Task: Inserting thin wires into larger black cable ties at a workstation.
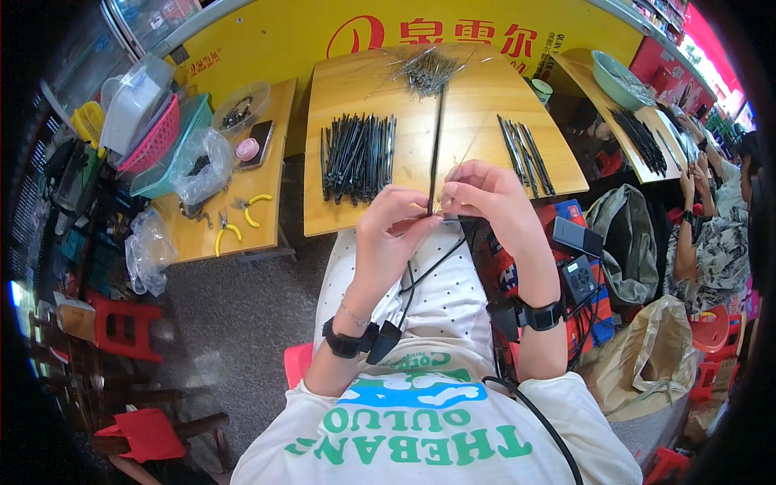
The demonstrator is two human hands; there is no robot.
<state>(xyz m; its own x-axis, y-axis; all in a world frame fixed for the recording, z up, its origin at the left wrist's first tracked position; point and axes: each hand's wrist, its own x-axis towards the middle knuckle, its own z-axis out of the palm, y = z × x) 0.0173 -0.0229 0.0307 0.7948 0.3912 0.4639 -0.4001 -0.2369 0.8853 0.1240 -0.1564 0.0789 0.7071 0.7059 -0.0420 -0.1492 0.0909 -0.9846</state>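
My left hand [392, 230] is closed in a pinch round the lower end of a thin black stick [437, 149], which points away from me over the table. Close against it, my right hand [489, 198] pinches a very fine wire [475, 144] by the stick's end; the exact contact is hidden by the fingers. Left of the hands lies a thick row of black sticks [356, 158] on the wooden table [453, 89]. To the right are several more black sticks [525, 158]. A tangled heap of fine wires [428, 71] sits at the far edge.
A side table at left holds yellow-handled pliers [229, 234], a plastic bag [202, 166], a phone [257, 144] and stacked baskets [153, 137]. At right are a power bank [577, 236], a large open sack [647, 356] and other people beside another table with a green basin [618, 81].
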